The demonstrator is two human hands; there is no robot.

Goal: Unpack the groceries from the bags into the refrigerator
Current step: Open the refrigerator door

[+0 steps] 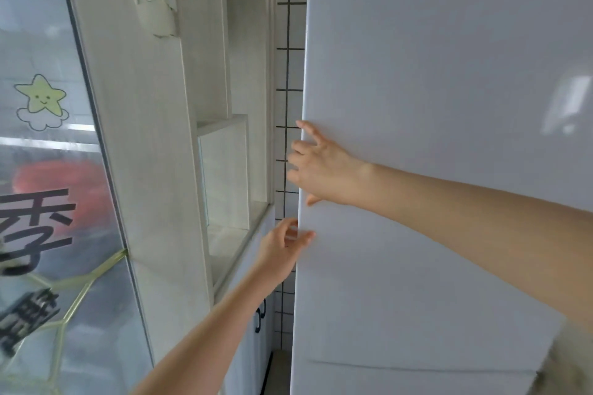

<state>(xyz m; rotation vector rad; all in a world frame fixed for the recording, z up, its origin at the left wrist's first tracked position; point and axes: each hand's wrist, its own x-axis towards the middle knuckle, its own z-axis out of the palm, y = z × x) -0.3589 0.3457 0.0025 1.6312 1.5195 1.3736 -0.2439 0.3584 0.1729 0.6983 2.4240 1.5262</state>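
— Nearest, left hand low at the left edge of the refrigerator door; what sort of grip?
— Narrow: thumb laid on the door's front face, fingers curled round the edge, pinching it. Fingertips partly hidden behind the edge.
— And higher up?
— Right hand, just above the left, reaching across the white door front. Fingers spread and hooked over the same left edge, thumb pointing down against the face. Grip on the door edge too, wider than the left's.
— Door open or closed?
— Hard to tell; seen almost flat-on, filling the right half of the view, seam of a lower door beneath it.
— Groceries, bags?
— Out of view.
— Behind the hands?
— White tiled wall with dark grout lines, showing in the narrow gap beside the refrigerator. Left of that, a pale wooden shelf unit with open compartments, dark handles on a cabinet door below.
— Farthest left?
— Glass pane with a smiling star sticker on a cloud, dark characters and a red shape beneath.
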